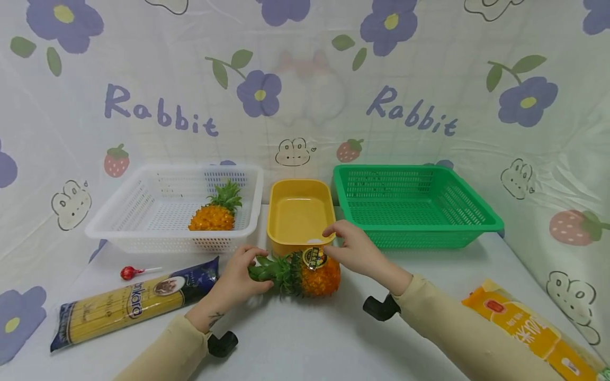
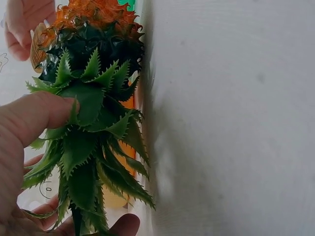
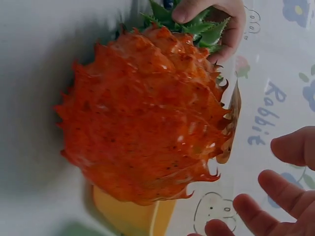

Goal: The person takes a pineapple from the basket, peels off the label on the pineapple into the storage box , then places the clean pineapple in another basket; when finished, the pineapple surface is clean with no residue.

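Labelled pineapple [image 1: 310, 278]: on the table [image 1: 305, 338] before the yellow tub [image 1: 300, 219]; your left hand [image 1: 240, 275] pinches its crown [image 1: 283, 275], your right hand [image 1: 355, 248] free, fingers apart. Second pineapple [image 1: 212, 218]: inside the white basket [image 1: 143, 235], seemingly done. Seemingly outstanding: the labelled one.

You can read "Rabbit" twice in purple on the patterned backdrop [image 1: 305, 69], and once there in your right wrist view. On the pasta packet [image 1: 126, 304] to your left you make out "nkara", its beginning unclear. The orange packet [image 1: 536, 330] carries white characters, among them "米"; the round label [image 1: 314, 258] on the pineapple [image 1: 325, 279] is too small to read.
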Available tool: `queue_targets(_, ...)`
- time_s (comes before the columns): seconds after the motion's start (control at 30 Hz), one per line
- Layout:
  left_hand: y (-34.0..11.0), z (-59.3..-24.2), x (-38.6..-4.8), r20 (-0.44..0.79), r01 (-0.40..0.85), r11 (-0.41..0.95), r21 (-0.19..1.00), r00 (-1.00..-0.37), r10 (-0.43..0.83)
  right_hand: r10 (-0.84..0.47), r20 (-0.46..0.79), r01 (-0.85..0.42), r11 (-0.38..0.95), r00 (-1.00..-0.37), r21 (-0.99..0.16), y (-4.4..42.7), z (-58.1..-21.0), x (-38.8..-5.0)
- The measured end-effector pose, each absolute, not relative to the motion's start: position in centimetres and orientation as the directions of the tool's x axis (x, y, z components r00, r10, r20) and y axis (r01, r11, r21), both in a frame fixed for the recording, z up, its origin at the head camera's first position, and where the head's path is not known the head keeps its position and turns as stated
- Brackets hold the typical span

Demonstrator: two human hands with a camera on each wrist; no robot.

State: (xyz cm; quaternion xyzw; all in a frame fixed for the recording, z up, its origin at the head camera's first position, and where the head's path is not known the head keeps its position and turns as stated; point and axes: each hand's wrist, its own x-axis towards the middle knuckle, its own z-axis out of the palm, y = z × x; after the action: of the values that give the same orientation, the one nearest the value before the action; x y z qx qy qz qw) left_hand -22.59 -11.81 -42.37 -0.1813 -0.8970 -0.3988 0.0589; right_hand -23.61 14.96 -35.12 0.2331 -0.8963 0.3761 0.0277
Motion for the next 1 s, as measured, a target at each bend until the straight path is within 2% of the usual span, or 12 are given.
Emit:
queue_targets(0.3,-11.8,-42.4,-22.5,0.241,0.366,0.617,0.697,-0.930,0.279,-0.458,0.102,-0.445,0.749,-0.883,-0.490,13.5,-34.2,-24.5)
queue_targets(0.53,-11.9,-42.4,-22.6,0.233,0.361,0.616,0.700,-0.931,0.281,-0.486,0.005,-0.454,0.811,-0.874,-0.368,12.8,-34.1,-24.8)
queue_targets(0.8,-11.9,-42.4,-22.7,0.233,0.361,0.617,0.699,-0.931,0.280,-0.494,-0.028,-0.457,0.824,-0.869,-0.335,12.5,-33.6,-24.9)
queue_targets(1.0,-11.9,-42.4,-22.6,0.230,0.357,0.616,0.702,-0.933,0.278,-0.503,0.048,-0.487,0.804,-0.863,-0.340,12.5,-33.4,-24.6)
